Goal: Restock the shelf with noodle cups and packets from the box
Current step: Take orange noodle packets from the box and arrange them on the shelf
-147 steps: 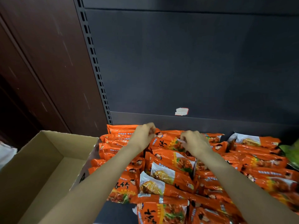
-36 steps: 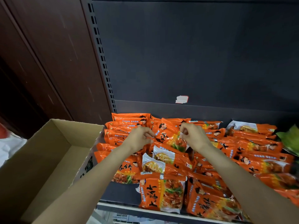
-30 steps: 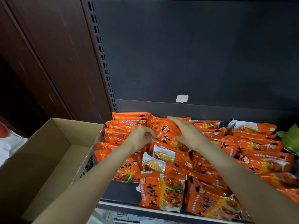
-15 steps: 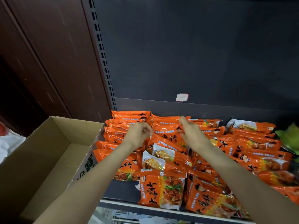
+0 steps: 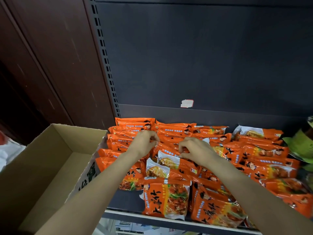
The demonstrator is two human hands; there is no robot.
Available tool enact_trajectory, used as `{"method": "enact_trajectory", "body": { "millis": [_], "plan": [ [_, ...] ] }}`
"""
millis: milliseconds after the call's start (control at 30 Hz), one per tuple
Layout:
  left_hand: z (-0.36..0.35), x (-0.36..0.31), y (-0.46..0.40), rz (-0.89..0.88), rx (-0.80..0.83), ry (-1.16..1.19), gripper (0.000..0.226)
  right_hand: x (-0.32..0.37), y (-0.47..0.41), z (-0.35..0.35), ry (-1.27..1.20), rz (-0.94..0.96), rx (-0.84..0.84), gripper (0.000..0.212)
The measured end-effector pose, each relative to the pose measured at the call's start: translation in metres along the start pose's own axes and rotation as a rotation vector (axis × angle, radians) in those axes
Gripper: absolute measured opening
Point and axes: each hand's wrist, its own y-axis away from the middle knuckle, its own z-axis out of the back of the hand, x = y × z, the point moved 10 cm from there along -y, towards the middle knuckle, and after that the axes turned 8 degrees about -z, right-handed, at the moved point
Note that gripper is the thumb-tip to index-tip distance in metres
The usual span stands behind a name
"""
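glossy plastic packets [image 5: 165,199], matt cardboard box [image 5: 42,167], matt metal shelf [image 5: 186,65].

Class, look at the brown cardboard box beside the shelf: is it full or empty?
Empty as far as visible: the brown cardboard box is open, showing only bare walls and floor; its near end is cropped.

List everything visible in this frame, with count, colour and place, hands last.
Orange plastic noodle packets: dozens, orange, piled across the shelf.
Brown cardboard box: one, brown, left of the shelf, visible interior empty.
Dark metal shelf: one, dark grey, with back panel.
White-and-red sticker: one, on back panel.
Green packaging: green, far right, count unclear.
White bag: one, far left.
Left hand: pinching among packets.
Right hand: pinching a packet edge.
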Motion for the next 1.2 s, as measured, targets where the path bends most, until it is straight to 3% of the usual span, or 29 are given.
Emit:
{"method": "enact_trajectory", "body": {
  "millis": [167, 333, 500, 600, 833, 933, 1000, 1100, 1200],
  "plan": [
    [0.003, -0.012, 0.014, -0.053, -0.030, -0.001, 0.020, 0.004, 0.003, 0.013, -0.098, -0.019, -0.023, 0.006],
    [0.003, -0.017, 0.035, -0.123, 0.033, -0.030, 0.026, 0.012, 0.019, 0.015, -0.245, 0.000, -0.032, 0.020],
    [-0.016, -0.012, 0.050, -0.164, 0.260, -0.193, 0.041, 0.007, 0.029, -0.004, 0.057, -0.125, 0.095, 0.026],
    [-0.020, -0.004, 0.056, -0.162, 0.309, -0.227, 0.051, 0.010, 0.031, -0.004, 0.117, -0.160, 0.082, 0.023],
    [-0.007, -0.013, 0.048, -0.164, 0.155, -0.189, 0.046, 0.038, 0.030, 0.038, -0.285, -0.103, -0.247, 0.012],
    [0.000, -0.012, 0.041, -0.152, 0.096, -0.229, 0.027, 0.035, 0.030, 0.026, -0.428, -0.127, -0.181, 0.013],
    [0.004, -0.013, 0.039, -0.145, 0.045, -0.191, 0.012, 0.020, 0.035, 0.015, -0.450, -0.196, -0.103, 0.028],
    [0.007, -0.010, 0.035, -0.113, 0.020, -0.109, 0.012, 0.003, 0.045, 0.001, -0.359, -0.275, -0.017, 0.044],
    [0.007, -0.009, 0.032, -0.124, 0.016, -0.064, 0.009, 0.001, 0.046, 0.013, -0.418, -0.283, -0.134, 0.036]
  ]
}}
